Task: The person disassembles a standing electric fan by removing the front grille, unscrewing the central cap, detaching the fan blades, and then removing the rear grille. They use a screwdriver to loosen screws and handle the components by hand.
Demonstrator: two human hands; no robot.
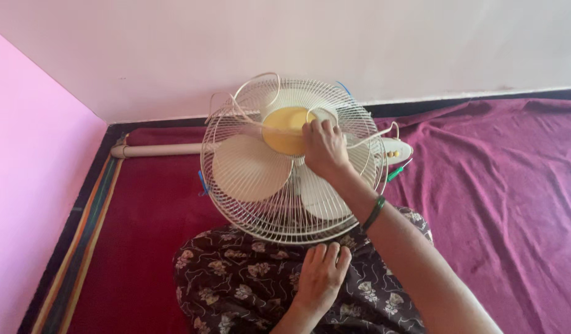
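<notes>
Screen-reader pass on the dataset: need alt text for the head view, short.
A person's right hand rests on the front of a cream wire-grille pedestal fan beside its round yellow centre cap, while the left hand lies flat on a floral-print dark cloth over the lap. The fan lies on a maroon cloth-covered floor by a pale wall.
</notes>
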